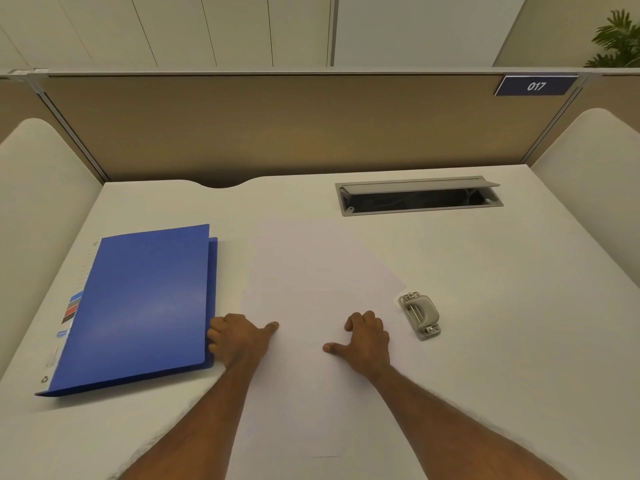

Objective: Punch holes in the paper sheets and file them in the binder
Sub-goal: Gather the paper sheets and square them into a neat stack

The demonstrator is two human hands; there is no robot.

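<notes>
On the pale desk (485, 258) below a tan partition (277, 133), the paper sheets (311, 271) lie askew at the centre of the frame. The right hand (367, 337) rests loosely bent on them and grasps nothing, while the left hand (239, 339) sits at their left edge with fingers (215, 336) curled against the binder (145, 299) at centre left; whether they grip it I cannot tell. I would square the sheets into one stack before feeding an edge into the hole punch (419, 315) just right of them.

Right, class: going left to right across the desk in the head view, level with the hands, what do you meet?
binder → left hand → right hand → hole punch
</notes>
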